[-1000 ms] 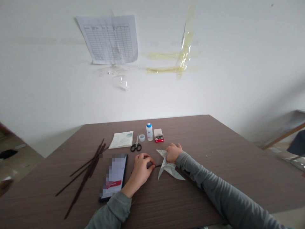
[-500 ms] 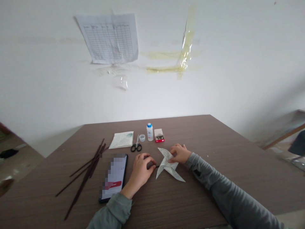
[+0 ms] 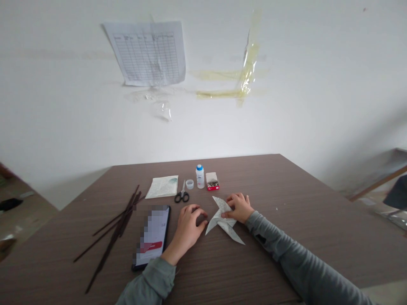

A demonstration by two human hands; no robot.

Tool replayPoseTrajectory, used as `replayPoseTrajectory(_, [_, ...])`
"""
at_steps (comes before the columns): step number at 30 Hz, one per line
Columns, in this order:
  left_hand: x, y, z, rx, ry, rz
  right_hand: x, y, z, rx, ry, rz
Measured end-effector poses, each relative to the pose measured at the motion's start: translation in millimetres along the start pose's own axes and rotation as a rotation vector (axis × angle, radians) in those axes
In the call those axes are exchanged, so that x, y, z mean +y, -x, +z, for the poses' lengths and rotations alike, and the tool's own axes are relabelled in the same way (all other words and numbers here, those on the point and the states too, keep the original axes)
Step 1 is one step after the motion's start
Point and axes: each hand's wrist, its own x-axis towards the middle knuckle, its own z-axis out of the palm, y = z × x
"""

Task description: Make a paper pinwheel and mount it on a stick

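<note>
A pinwheel (image 3: 220,219) folded from printed paper lies just above the brown table, its pointed blades spread. My right hand (image 3: 238,207) pinches it near the centre from the right side. My left hand (image 3: 191,224) rests on the table left of the blades, thumb and fingers curled together. A thin dark stick showed at its fingertips a moment ago; the nearest blade and the fingers hide it now. A phone (image 3: 152,237) lies to the left of this hand. Black-handled scissors (image 3: 182,196) lie just beyond it.
Several dark thin sticks (image 3: 111,237) lie crossed at the left. Further back are folded paper (image 3: 162,187), a small clear cup (image 3: 190,184), a blue-capped bottle (image 3: 200,177) and an open red-and-white box (image 3: 213,185) of small metal pieces. The wall (image 3: 222,131) stands behind the table.
The pinwheel has turned and shifted slightly left and toward me with my right hand. The bit of dark stick beside my left fingertips is covered now. My left hand has stayed put.
</note>
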Motion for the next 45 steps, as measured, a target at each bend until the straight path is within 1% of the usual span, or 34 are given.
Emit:
replayPoseTrajectory(5, [-1.5, 0.8, 2.2, -0.009, -0.026, -0.002, -8.2, 2.7, 1.3, 0.012, 0.024, 0.042])
replayPoseTrajectory(10, [-4.9, 0.1, 4.1, -0.003, -0.036, 0.000, -18.3, 5.2, -1.6, -0.001, 0.041, 0.104])
replayPoseTrajectory(16, [-7.1, 0.6, 7.4, 0.023, -0.043, 0.004, -24.1, 5.9, -4.6, -0.032, 0.057, 0.148])
replayPoseTrajectory(21, [-10.5, 1.4, 13.0, 0.026, -0.075, -0.010, -25.1, 9.1, -1.3, -0.017, 0.042, 0.139])
replayPoseTrajectory(26, [-17.7, 2.8, 20.1, 0.085, -0.093, 0.013, -23.3, 12.8, 4.1, 0.006, 0.018, 0.120])
replayPoseTrajectory(29, [-18.7, 4.1, 22.7, 0.101, -0.084, 0.010, -22.5, 13.8, 4.6, 0.020, 0.006, 0.110])
replayPoseTrajectory(34, [-17.5, 4.8, 23.7, 0.110, -0.067, 0.002, -24.9, 15.4, 2.2, 0.023, 0.013, 0.112])
replayPoseTrajectory(38, [-16.7, 4.8, 24.2, 0.095, -0.098, -0.011, -26.6, 15.8, 1.6, 0.014, 0.012, 0.120])
replayPoseTrajectory(42, [-16.5, 5.1, 23.9, 0.090, -0.111, -0.010, -22.5, 14.8, 3.4, 0.020, 0.006, 0.115])
replayPoseTrajectory(45, [-17.7, 5.0, 23.0, 0.085, -0.111, 0.006, -16.6, 13.8, 5.4, 0.048, -0.003, 0.093])
